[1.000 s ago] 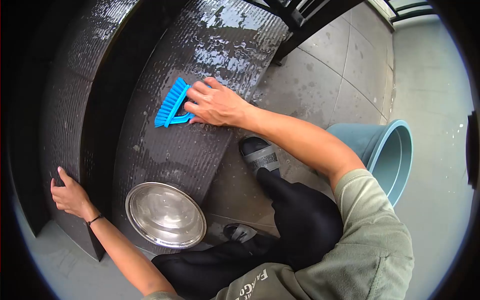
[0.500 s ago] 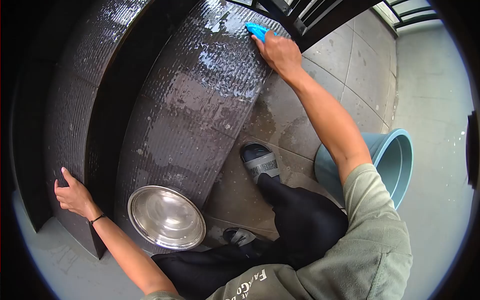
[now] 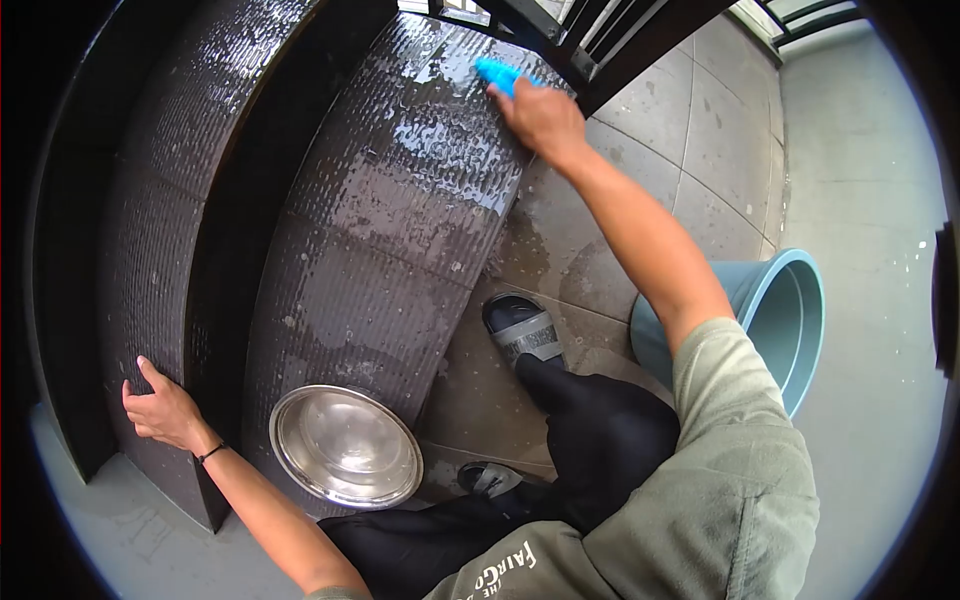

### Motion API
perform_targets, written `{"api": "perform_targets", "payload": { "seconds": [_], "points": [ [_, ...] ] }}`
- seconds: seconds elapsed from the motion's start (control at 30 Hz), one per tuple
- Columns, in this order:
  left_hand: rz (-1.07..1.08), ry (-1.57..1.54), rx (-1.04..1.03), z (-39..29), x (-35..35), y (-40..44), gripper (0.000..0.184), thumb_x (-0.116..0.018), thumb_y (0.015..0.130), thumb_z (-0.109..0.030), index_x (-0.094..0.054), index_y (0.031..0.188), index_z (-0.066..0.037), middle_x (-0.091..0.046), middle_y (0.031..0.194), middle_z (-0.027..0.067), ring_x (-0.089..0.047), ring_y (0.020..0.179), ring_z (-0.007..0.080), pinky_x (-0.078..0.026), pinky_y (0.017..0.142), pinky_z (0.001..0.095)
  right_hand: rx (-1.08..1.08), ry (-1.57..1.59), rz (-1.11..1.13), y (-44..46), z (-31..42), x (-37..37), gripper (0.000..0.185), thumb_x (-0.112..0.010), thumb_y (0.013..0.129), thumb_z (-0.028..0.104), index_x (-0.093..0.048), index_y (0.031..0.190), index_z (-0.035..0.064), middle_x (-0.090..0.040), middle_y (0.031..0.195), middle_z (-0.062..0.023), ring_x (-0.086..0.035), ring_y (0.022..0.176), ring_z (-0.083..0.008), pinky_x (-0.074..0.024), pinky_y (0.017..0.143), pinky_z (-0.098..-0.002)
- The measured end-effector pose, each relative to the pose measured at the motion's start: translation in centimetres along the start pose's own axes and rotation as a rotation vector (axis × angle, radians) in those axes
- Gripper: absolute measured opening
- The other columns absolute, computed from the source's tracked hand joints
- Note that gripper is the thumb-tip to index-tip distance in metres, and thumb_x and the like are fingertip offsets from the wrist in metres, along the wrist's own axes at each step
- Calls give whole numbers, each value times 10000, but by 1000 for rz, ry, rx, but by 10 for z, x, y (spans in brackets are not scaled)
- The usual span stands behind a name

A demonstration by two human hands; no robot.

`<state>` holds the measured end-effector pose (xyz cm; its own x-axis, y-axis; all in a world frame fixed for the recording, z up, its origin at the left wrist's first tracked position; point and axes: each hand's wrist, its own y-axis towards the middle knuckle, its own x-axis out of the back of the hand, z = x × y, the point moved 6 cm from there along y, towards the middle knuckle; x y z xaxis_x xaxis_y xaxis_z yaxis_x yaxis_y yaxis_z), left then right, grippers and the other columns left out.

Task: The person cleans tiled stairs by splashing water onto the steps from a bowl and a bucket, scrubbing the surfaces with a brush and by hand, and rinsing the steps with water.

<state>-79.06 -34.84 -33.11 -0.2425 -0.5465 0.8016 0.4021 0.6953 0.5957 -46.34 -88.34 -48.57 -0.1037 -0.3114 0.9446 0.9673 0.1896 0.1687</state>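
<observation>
My right hand (image 3: 547, 120) is closed on a blue brush (image 3: 503, 76) at the far end of a wet, ribbed dark step (image 3: 365, 290). Only part of the brush shows past my fingers, and its bristles are hard to make out. On the higher step (image 3: 150, 300) at the left rests my left hand (image 3: 168, 412), fingers apart and holding nothing. A shiny metal bowl (image 3: 347, 446) sits on the near end of the lower step, to the right of my left hand.
A blue-grey tub (image 3: 745, 290) lies tilted on the right, its mouth facing away from the steps. Black metal railing (image 3: 560, 35) borders the far end of the step. My sandalled foot (image 3: 522, 330) stands on the tiled floor beside the step.
My right hand has carried the brush from the middle of the lower step to its far end, then slightly back leftward. My left hand stays on the upper step.
</observation>
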Motion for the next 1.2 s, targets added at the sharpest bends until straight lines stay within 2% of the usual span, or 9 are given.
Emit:
{"api": "perform_targets", "payload": {
  "seconds": [0.33,0.43,0.57,0.73,0.83,0.97,1.07,1.13,1.2],
  "points": [
    [-78,-27,-50,-11,15,-5,631,-588,914,-588,-611,1218,-37,-639,1201,166,-557,1152,364,-384,1049,442,-130,-21,-99,8,-15,8,581,-488,986,528,-621,888,-29,-669,695,-259,-686,656,-439,-563,599,-542],
    [-117,-54,-78,-5,7,-4,610,-599,917,-570,-612,1206,-33,-644,1192,160,-559,1145,368,-388,1041,442,81,-67,109,-31,16,-4,568,-473,998,512,-626,905,-27,-681,768,-278,-698,744,-434,-567,618,-526],
    [-85,-36,-63,-7,12,-6,603,-608,913,-565,-612,1197,-33,-638,1200,161,-554,1152,360,-387,1039,445,-185,4,-38,10,-25,-1,564,-501,983,520,-616,885,-24,-677,748,-275,-691,732,-453,-564,633,-539],
    [-102,-109,-55,-10,14,-5,600,-616,911,-556,-612,1191,-26,-628,1213,159,-532,1175,371,-385,1039,459,-22,-34,81,-22,14,2,574,-475,995,516,-625,897,-30,-674,738,-276,-695,742,-445,-568,621,-518],
    [-173,-227,-103,-13,23,-10,557,-681,888,-492,-614,1201,-36,-632,1201,146,-526,1156,364,-389,1022,465,-198,-5,-1,17,-22,-3,580,-488,985,522,-613,889,-36,-680,734,-261,-697,709,-433,-565,579,-515],
    [-283,-447,-261,-60,67,-37,464,-767,850,-291,-618,1227,-65,-638,1184,104,-510,1116,320,-408,977,422,84,36,-39,-27,33,-10,444,-507,997,411,-547,981,-31,-659,750,-253,-669,636,-422,-552,565,-508],
    [68,-838,-614,-184,113,-99,331,-721,868,-201,-651,1152,-48,-667,1073,111,-598,954,285,-463,863,394,119,173,-137,-46,52,-3,339,-599,958,308,-521,971,-22,-651,855,-252,-671,701,-409,-547,604,-499],
    [654,-973,-497,-262,94,-152,326,-706,882,-289,-688,1075,-26,-707,929,160,-673,856,307,-519,767,390,219,207,-256,-52,62,-3,282,-607,939,279,-553,929,3,-630,859,-202,-638,791,-369,-523,703,-465],
    [1055,-986,-387,-325,49,-202,534,-564,940,-497,-672,1143,-15,-705,1054,195,-675,984,358,-508,876,431,229,187,-307,-60,75,18,224,-631,903,235,-581,906,17,-627,856,-167,-609,795,-342,-487,714,-442]
  ]
}}
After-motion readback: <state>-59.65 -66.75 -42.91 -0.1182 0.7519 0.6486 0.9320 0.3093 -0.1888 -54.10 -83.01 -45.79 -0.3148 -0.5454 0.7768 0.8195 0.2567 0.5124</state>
